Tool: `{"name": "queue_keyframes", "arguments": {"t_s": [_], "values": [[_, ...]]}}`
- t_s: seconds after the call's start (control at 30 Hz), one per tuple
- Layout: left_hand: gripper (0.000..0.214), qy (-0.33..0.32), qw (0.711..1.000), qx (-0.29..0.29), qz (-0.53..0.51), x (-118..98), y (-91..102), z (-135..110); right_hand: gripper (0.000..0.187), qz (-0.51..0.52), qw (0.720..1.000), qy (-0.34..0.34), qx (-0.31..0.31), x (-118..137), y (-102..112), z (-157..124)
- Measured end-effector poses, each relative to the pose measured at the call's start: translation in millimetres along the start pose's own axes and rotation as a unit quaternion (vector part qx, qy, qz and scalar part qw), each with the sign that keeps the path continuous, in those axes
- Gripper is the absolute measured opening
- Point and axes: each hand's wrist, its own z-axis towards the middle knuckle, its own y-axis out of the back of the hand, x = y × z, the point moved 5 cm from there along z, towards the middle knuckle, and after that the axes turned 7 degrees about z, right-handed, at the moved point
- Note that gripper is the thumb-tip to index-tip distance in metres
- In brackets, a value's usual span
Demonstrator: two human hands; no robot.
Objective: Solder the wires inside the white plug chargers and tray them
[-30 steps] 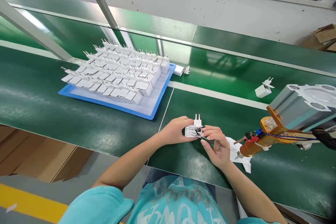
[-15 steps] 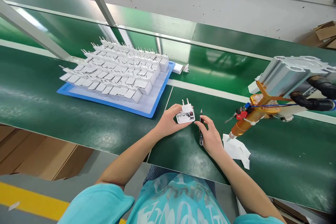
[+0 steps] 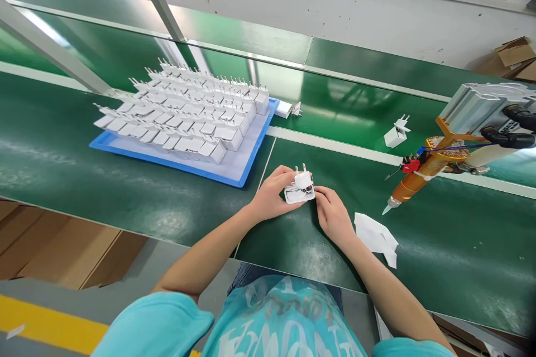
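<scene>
My left hand (image 3: pixel 274 195) is closed around a white plug charger (image 3: pixel 298 195). Its two prongs point up and away from me, and the housing's open side shows dark parts and wiring inside. Against the charger's right edge are the closed fingertips of my right hand (image 3: pixel 334 213). The slim black tweezers seen in that hand a moment earlier are now hidden behind it, and none lie on the bench. A dispensing nozzle (image 3: pixel 387 209) on an orange barrel (image 3: pixel 412 185) hangs to the right of my right hand.
A blue tray (image 3: pixel 243 170) with rows of white chargers (image 3: pixel 184 114) stands at the left. Beyond it lies another white charger (image 3: pixel 288 109), and one more (image 3: pixel 396 133) sits near the dispenser. White paper (image 3: pixel 376 235) rests beside my right forearm on the green bench (image 3: pixel 452 245).
The charger has shifted slightly right and toward me and tipped. My right hand has turned in against it, hiding the tweezers. The orange dispenser has moved right, uncovering a charger behind it.
</scene>
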Motion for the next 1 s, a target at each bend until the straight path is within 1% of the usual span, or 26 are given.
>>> {"name": "queue_keyframes", "arguments": {"t_s": [0.07,0.13,0.17,0.23,0.3,0.37,0.43,0.5,0.57,0.7,0.77,0.83,0.9,0.97,1.0], "values": [[0.037,-0.011,1.000,0.001,0.010,0,-1.7,-1,0.034,0.058,0.996,0.024,-0.068,8,13,1],[0.038,-0.022,1.000,0.005,0.014,-1,-4.4,-1,0.035,0.079,0.986,0.078,-0.121,20,25,-1],[0.038,-0.027,1.000,0.008,0.013,-2,-6.0,-1,0.035,0.075,0.982,0.109,-0.131,27,28,-2],[0.036,-0.028,0.999,0.018,0.006,-3,-9.0,-2,0.034,0.056,0.979,0.153,-0.124,37,29,-4],[0.032,-0.014,0.999,0.033,-0.003,-4,-10.9,-2,0.033,0.046,0.979,0.162,-0.115,40,28,-6],[0.029,0.025,0.998,0.058,-0.017,-4,-11.4,-2,0.035,0.067,0.979,0.143,-0.128,38,28,-7],[0.032,0.092,0.989,0.098,-0.058,-2,-12.5,-3,0.037,0.113,0.978,0.102,-0.142,32,30,-7],[0.038,0.168,0.967,0.143,-0.125,1,-15.1,-5,0.037,0.157,0.977,0.054,-0.136,25,30,-6],[0.040,0.228,0.940,0.168,-0.190,4,-17.9,-9,0.034,0.182,0.976,0.028,-0.116,23,29,-3],[0.040,0.293,0.901,0.167,-0.274,9,-22.3,-12,0.031,0.208,0.973,0.034,-0.093,26,26,1],[0.039,0.307,0.891,0.163,-0.293,11,-23.6,-13,0.030,0.212,0.972,0.037,-0.090,27,25,2],[0.036,0.307,0.892,0.158,-0.292,11,-23.7,-12,0.028,0.214,0.973,0.029,-0.082,27,23,1],[0.032,0.291,0.903,0.155,-0.275,10,-23.4,-11,0.027,0.216,0.974,0.013,-0.072,24,21,0],[0.028,0.258,0.928,0.152,-0.221,9,-23.2,-10,0.025,0.213,0.974,-0.006,-0.070,20,19,-1],[0.028,0.232,0.948,0.142,-0.168,9,-22.1,-9,0.025,0.213,0.974,-0.019,-0.076,18,18,0]]}}
